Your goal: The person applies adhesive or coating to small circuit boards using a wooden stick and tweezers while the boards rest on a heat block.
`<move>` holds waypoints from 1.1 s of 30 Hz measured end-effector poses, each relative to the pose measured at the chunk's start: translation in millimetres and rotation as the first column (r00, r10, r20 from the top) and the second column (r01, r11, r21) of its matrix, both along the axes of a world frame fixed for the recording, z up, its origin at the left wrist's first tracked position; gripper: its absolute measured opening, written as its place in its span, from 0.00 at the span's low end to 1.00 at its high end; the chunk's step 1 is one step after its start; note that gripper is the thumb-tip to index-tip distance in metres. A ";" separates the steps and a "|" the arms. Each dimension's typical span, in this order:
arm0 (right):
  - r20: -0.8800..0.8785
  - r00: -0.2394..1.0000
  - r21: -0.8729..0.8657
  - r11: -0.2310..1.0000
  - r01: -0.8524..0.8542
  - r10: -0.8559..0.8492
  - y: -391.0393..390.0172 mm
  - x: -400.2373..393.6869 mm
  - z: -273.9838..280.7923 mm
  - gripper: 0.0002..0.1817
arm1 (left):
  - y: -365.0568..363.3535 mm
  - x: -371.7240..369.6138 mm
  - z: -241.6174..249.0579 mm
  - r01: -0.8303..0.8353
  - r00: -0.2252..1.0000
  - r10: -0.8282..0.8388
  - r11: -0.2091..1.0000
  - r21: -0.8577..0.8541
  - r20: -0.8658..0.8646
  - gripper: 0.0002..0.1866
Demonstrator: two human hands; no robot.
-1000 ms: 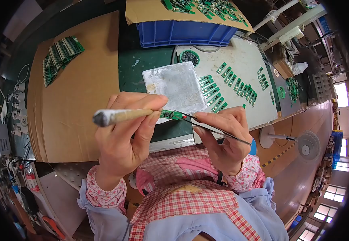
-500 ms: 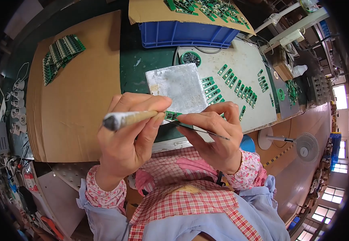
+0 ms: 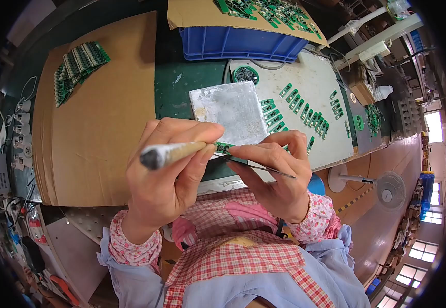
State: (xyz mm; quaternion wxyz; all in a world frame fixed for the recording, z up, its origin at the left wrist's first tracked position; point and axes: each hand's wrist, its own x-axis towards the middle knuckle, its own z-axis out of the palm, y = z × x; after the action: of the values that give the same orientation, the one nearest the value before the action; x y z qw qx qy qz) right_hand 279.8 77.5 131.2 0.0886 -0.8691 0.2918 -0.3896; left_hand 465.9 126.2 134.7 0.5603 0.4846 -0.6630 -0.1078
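Observation:
My left hand (image 3: 169,172) is closed around a stick-like tool (image 3: 179,153) with a tan shaft and a dark, rounded end pointing toward me. Its far tip is hidden behind my fingers. Between my two hands sits a small green circuit board (image 3: 223,148), its right end at the fingertips of my right hand (image 3: 279,167). That hand is closed too, and a thin dark metal tool (image 3: 269,169), perhaps tweezers, slants across under its fingers. Just beyond the fingertips lies a square, scuffed silvery block (image 3: 230,110).
Rows of small green boards (image 3: 312,118) lie on a white board (image 3: 330,149) to the right. Behind stands a blue crate (image 3: 238,43) topped with cardboard and loose boards. On the left, cardboard (image 3: 105,133) carries a stack of boards (image 3: 81,66). A round dish (image 3: 245,74) holds small dark parts.
The stick's dark end has swung slightly right and down. Both hands keep their grip, and the whole view has shifted a little.

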 end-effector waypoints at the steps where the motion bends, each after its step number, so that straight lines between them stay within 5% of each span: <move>1: -0.007 1.000 0.013 1.000 -0.004 0.004 0.5 -0.7 1.6 0.20 | -0.1 0.2 -0.2 0.000 1.000 0.000 1.000 0.000 0.000 0.09; 33: -0.023 1.000 0.040 0.999 -0.006 0.007 1.2 -2.5 1.2 0.21 | -0.7 1.7 -1.1 0.005 1.000 -0.005 1.000 -0.002 -0.008 0.10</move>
State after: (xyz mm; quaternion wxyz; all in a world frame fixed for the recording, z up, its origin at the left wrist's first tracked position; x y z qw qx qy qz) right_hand 277.3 78.7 132.4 0.1038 -0.8725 0.2980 -0.3731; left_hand 467.6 125.6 133.6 0.5632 0.4818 -0.6622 -0.1104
